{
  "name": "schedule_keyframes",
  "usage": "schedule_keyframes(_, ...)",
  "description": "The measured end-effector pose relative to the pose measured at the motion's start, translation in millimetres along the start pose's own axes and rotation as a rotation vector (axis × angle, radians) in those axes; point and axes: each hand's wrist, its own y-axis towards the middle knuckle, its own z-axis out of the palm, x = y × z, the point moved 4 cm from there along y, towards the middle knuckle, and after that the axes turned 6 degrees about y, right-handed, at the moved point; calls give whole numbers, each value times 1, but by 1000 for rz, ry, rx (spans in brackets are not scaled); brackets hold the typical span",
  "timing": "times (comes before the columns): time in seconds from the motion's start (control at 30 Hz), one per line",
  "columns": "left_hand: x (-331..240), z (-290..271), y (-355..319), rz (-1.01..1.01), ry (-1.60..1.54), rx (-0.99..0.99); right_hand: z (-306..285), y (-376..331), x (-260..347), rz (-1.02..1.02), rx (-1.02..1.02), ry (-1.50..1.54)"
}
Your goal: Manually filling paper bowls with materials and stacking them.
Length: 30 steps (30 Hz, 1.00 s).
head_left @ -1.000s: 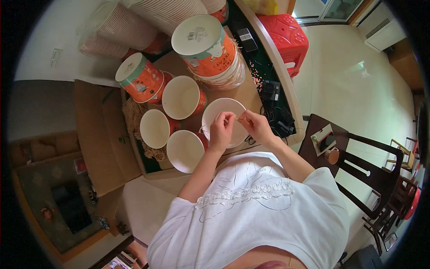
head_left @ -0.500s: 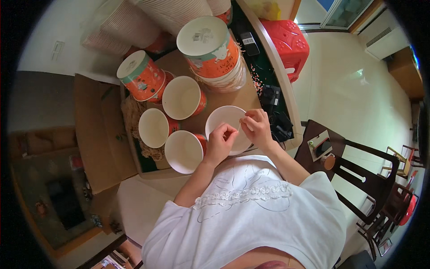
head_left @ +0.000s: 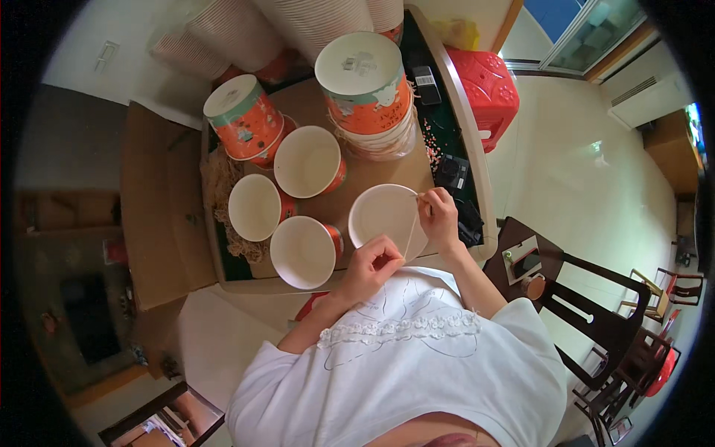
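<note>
Both hands pinch a pale cord [head_left: 410,226] that runs near-left to far-right over the white paper bucket [head_left: 380,216], left hand [head_left: 375,262] nearer, right hand [head_left: 439,214] apparently at the rim.

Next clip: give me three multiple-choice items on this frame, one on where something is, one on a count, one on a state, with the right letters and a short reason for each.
1. Where is the red plastic stool?
A. On the floor at the table's right
B. On the table
C. Under the dark wooden chair

2. How many open white-lined paper tubs stand on the brown table, counting the one at the hands?
A. Two
B. Four
C. Six

3. What is the thin pale string doing?
A. Coiled on the floor
B. Stretched between the two hands over a tub
C. Tied round the stool

Answers:
1. A: the stool stands on the pale floor beyond the table's right edge.
2. B: three open tubs sit left of the tub at the hands.
3. B: the left hand and right hand each pinch an end, the string taut across that tub.
</note>
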Motion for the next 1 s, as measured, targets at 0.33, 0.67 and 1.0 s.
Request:
schedule_keyframes(0.33,37,-39,9,-111,65,-246,4,15,-2,69,82,-77)
schedule_keyframes(0.67,90,-87,33,-44,296,-618,14,2,-16,397,131,278)
schedule_keyframes(1.0,104,-51,3,-308,763,-402,7,10,-36,634,257,531)
